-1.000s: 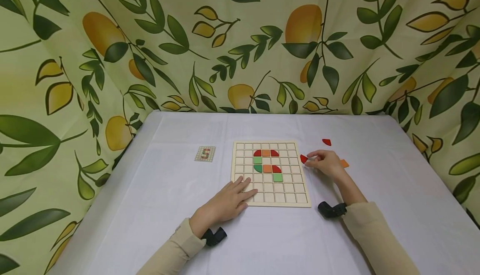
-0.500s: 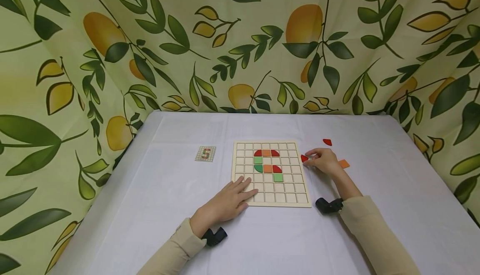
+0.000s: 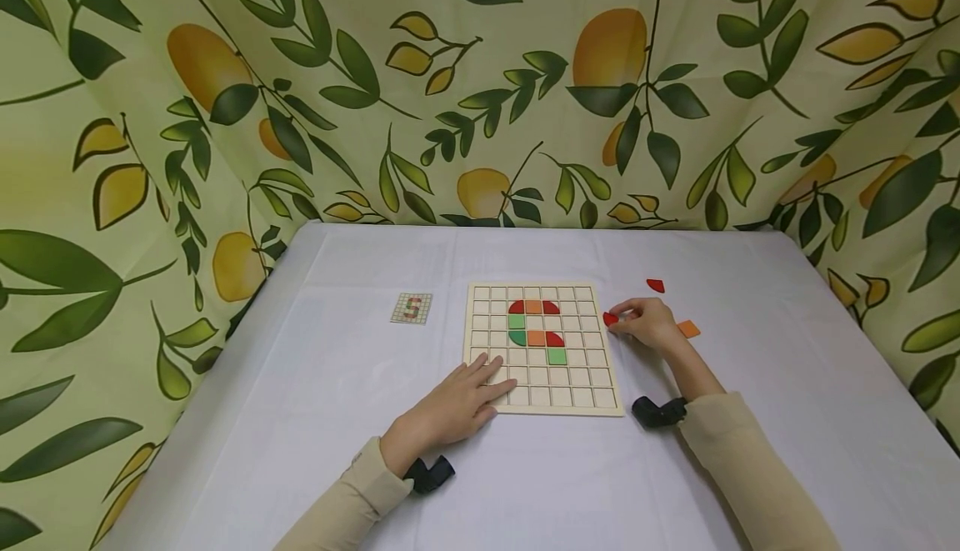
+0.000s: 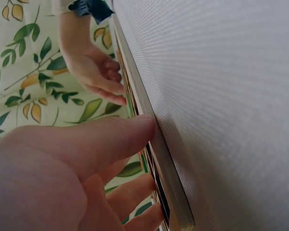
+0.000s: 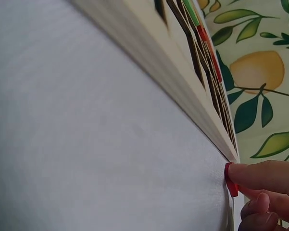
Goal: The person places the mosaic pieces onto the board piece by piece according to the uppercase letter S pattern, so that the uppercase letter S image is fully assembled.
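A pale wooden grid board lies on the table, with red, orange and green tiles set in its squares in a curving figure. My left hand rests on its near left corner with spread fingers. In the left wrist view the thumb lies against the board's edge. Just off the right side of the board, my right hand pinches a small red quarter-circle tile between thumb and fingertips. The right wrist view has this red tile standing on edge close over the cloth, beside the board's side.
Left of the board lies a small pattern card showing an S-like figure on a grid. Another red quarter-circle tile lies beyond the right hand. An orange tile is partly hidden behind the right wrist. A leaf-patterned curtain surrounds the white-covered table.
The right forearm has shifted slightly left and away from the body. The pinched red tile has turned a little in the fingers. The left hand has stayed on the board.
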`<action>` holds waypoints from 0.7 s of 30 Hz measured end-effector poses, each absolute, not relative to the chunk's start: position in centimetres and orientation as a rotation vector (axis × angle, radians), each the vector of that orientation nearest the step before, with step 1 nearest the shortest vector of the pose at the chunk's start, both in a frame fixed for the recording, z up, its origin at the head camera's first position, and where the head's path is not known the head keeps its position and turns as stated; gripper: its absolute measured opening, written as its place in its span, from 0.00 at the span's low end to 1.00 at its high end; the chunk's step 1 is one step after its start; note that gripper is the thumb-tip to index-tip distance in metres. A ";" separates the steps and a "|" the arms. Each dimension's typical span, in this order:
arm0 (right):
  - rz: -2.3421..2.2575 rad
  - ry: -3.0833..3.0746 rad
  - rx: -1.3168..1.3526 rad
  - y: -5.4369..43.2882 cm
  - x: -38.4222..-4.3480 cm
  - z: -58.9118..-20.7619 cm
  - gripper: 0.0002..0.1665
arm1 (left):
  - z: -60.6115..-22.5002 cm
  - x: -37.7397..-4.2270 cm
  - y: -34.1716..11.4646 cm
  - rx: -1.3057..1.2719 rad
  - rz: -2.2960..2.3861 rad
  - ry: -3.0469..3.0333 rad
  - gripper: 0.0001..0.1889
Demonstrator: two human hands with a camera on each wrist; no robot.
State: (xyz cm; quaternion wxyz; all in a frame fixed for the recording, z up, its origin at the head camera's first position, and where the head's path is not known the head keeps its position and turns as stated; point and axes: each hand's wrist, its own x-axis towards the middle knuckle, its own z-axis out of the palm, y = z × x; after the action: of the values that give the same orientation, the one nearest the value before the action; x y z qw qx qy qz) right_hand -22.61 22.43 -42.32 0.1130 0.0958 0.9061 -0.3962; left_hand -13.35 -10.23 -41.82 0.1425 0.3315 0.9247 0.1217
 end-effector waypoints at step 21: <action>-1.212 2.639 0.184 23.6 -21.1 -42.5 0.21 | -42.1 -13.4 -10.3 0.966 0.347 2.671 0.24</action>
State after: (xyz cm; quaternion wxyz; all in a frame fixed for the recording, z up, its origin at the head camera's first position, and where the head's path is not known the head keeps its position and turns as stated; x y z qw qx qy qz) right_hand -21.06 23.63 -42.50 0.1156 0.0629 0.9008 -0.4139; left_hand -13.40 -10.27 -42.14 0.1397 0.3344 0.9242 0.1202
